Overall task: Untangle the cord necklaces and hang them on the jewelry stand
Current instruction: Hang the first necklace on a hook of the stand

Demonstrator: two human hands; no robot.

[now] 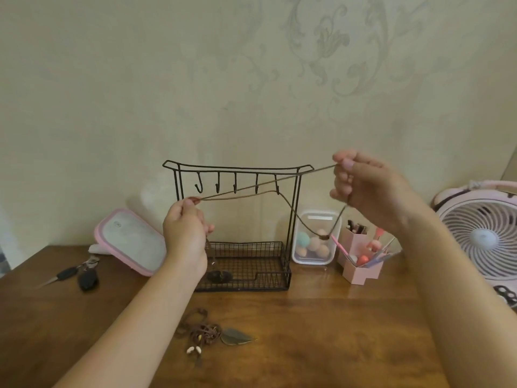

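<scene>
One broad brown wooden table (335, 331) fills my lower view. At its back, against the patterned wall, stands the black wire jewelry stand (237, 167) with a mesh tray at its base and a row of hooks under its top bar. A white-and-pink round fan (481, 236) sits at the far right, and a pink-rimmed flat lid (131, 239) leans to the left of the stand. Both my hands are raised in front of the stand. My right hand (366, 189) is the higher one, with curled fingers pinching the thin brown cord necklace (319, 169). My left hand (183, 228) pinches the same cord's other end between thumb and forefinger. The loop is stretched open between them, one strand taut and the other sagging, and a dark pendant (218, 275) dangles below my left wrist. I judge this necklace freed and the hanging step in hand. The lower strand seems to touch the rightmost hook (277, 189), though I cannot tell whether it is caught. Next I'd need to lower the loop squarely over a hook and release both pinches gently. A second dark brown cord necklace with pale beads (204, 331) and a metal leaf pendant (236, 336) lies bunched on the table, not yet untangled.
</scene>
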